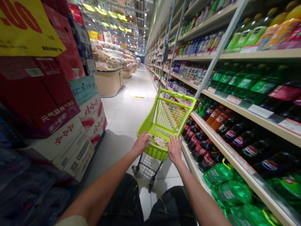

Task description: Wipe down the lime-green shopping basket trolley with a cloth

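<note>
A small lime-green shopping cart [166, 122] stands in the aisle just ahead of me, tight against the drinks shelving on the right. My left hand [141, 142] is closed over the near rim of its basket. My right hand [174, 150] grips the same rim a little to the right. A pale packaged item [160, 142] lies in the basket between my hands. My knees in dark trousers show at the bottom of the view.
Shelves of soda bottles [235, 131] run along the right. Stacked red and white cartons [68, 125] line the left under a yellow sign. The tiled aisle [131, 106] leads ahead past a beige display counter [109, 81].
</note>
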`<state>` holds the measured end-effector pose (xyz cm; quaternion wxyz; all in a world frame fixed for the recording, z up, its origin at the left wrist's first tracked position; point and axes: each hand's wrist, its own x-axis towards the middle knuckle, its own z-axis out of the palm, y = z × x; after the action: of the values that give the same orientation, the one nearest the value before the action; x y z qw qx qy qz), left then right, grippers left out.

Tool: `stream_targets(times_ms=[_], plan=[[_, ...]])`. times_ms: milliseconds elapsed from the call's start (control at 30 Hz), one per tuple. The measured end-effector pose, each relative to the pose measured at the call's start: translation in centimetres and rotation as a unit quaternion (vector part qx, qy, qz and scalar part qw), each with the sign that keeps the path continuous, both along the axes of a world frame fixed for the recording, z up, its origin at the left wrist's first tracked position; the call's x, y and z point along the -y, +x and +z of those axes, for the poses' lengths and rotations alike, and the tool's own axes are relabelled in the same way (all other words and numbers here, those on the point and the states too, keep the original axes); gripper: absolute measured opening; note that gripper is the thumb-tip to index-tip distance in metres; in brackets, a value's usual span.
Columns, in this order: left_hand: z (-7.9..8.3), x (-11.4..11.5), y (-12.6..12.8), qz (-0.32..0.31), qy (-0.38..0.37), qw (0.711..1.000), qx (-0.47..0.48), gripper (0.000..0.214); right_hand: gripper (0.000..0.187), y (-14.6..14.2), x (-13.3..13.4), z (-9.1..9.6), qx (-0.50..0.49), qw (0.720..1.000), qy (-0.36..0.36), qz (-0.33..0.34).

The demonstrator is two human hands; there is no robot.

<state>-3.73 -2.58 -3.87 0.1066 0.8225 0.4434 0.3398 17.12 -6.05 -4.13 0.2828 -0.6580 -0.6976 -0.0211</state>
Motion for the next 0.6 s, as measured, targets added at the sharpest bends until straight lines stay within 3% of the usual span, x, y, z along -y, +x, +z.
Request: stream_targets(times_ms=[167, 233, 300, 433, 500, 600], plan=[[-0.3, 2.9, 6.8, -0.095, 0.024, 0.995, -0.035, 0.022, 0.046, -0.2, -0.1, -0.2, 0.005, 1.0, 0.01, 0.006], [-0.2, 2.9, 6.4, -0.113, 0.034, 0.992, -0.052, 0.02, 0.047, 0.3, -0.1, -0.2, 0.008, 1.0, 0.001, 0.013], [0.0, 2.0, 4.0, -0.101, 0.035, 0.992, -0.059, 0.018, 0.047, 0.8, 0.0, -0.1, 0.008, 1.0, -0.003, 0.017], [0.3, 0.0, -0.3, 0.015, 0.017, 0.999, -0.042, 0.019, 0.047, 0.8, 0.1, -0.2, -0.009, 1.0, 0.01, 0.012], [0.3, 0.2, 0.5, 0.028, 0.002, 0.999, -0.043, 0.02, 0.047, 0.4, 0.0, -0.4, -0.015, 1.0, 0.02, 0.01], [0.4, 1.6, 4.0, -0.037, -0.008, 0.998, -0.058, 0.02, 0.046, 0.3, -0.1, -0.6, -0.018, 0.999, 0.031, 0.01]])
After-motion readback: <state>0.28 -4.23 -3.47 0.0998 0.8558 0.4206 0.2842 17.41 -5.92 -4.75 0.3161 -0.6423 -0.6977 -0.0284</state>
